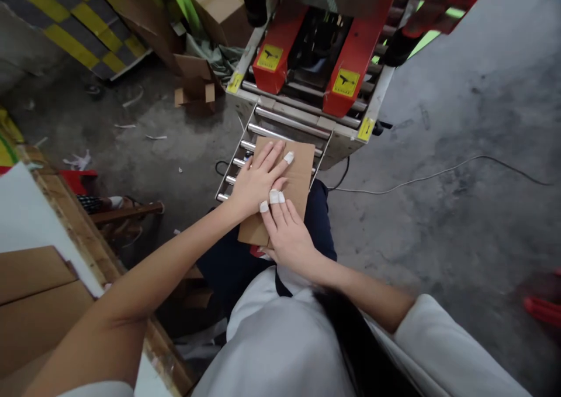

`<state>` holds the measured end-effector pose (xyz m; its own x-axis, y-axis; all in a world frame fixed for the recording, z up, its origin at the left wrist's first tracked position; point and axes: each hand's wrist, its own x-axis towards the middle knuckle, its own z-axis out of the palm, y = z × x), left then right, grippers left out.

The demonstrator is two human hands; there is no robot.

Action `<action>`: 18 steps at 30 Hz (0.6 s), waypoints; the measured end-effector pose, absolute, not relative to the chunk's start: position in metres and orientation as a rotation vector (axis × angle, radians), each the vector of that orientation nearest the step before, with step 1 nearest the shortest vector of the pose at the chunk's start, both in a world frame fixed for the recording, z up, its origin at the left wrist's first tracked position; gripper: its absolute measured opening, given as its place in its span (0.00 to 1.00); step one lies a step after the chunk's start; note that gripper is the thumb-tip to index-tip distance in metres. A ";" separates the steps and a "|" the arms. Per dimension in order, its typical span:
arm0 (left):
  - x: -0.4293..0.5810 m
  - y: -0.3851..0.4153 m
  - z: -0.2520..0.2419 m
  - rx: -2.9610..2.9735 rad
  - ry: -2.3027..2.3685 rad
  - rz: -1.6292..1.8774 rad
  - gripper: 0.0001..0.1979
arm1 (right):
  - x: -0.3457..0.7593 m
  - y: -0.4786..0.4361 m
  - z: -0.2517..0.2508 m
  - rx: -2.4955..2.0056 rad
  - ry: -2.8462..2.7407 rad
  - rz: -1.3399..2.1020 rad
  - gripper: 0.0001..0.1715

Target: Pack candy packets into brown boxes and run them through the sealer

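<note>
A brown cardboard box [300, 163] lies on the metal rollers in front of me, its long side pointing at the machine. My left hand [258, 180] rests palm down across its upper face with the fingers spread. Closer to my body, my right hand [287, 233] presses flat on the near half, its fingers stretched toward the left hand. White tape wraps several fingertips on both hands. Something red shows under the box's near edge, too covered to make out. The box's underside is hidden.
Past the box stands a roller machine with red side guides [346, 64] bearing yellow warning labels. Cardboard boxes [223, 5] sit behind it to the left. A wooden-edged table [83, 227] with flat cardboard [39, 297] is at my left. A grey cable [394, 189] crosses the floor.
</note>
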<state>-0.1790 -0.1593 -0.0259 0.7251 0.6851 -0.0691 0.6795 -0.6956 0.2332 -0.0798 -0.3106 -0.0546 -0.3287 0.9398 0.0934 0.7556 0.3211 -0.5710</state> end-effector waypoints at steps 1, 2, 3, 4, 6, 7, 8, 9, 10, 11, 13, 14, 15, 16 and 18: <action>-0.177 -0.154 -0.027 2.676 1.070 0.051 0.27 | -0.077 -0.305 -0.056 -1.507 -2.194 0.593 0.63; -0.174 -0.145 -0.028 2.649 1.047 0.085 0.27 | -0.073 -0.297 -0.057 -1.503 -2.208 0.568 0.63; -0.170 -0.134 -0.030 2.598 1.018 0.138 0.26 | -0.068 -0.288 -0.056 -1.500 -2.224 0.537 0.64; -0.166 -0.121 -0.032 2.507 0.995 0.221 0.26 | -0.061 -0.279 -0.056 -1.501 -2.240 0.501 0.64; -0.161 -0.094 -0.036 2.269 0.985 0.420 0.26 | -0.046 -0.259 -0.053 -1.507 -2.267 0.428 0.65; -0.162 -0.082 -0.038 2.145 1.011 0.526 0.27 | -0.038 -0.247 -0.052 -1.515 -2.274 0.394 0.65; -0.164 -0.075 -0.041 2.014 1.067 0.639 0.28 | -0.029 -0.234 -0.051 -1.525 -2.277 0.365 0.64; -0.169 -0.072 -0.044 1.880 1.147 0.751 0.29 | -0.020 -0.219 -0.051 -1.538 -2.276 0.341 0.64; -0.176 -0.075 -0.047 1.744 1.242 0.845 0.30 | -0.011 -0.203 -0.052 -1.552 -2.273 0.321 0.64; -0.185 -0.083 -0.051 1.604 1.338 0.910 0.30 | -0.002 -0.185 -0.054 -1.564 -2.272 0.305 0.64; -0.207 -0.111 -0.057 1.340 1.474 0.923 0.29 | 0.015 -0.145 -0.057 -1.575 -2.272 0.283 0.64; -0.220 -0.129 -0.060 1.263 1.511 0.869 0.29 | 0.023 -0.124 -0.059 -1.575 -2.271 0.276 0.64; -0.233 -0.147 -0.062 1.211 1.528 0.804 0.29 | 0.030 -0.104 -0.059 -1.578 -2.266 0.269 0.64; -0.246 -0.164 -0.064 1.162 1.556 0.763 0.28 | 0.036 -0.084 -0.058 -1.591 -2.250 0.263 0.64; -0.272 -0.196 -0.065 1.072 1.646 0.754 0.26 | 0.046 -0.051 -0.053 -1.640 -2.175 0.251 0.60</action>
<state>-0.2716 -0.1962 -0.0649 -0.1168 0.9096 -0.3987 0.2925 0.4152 0.8614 0.0460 -0.0509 -0.0535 -0.2290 0.9509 0.2082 0.8785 0.2941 -0.3766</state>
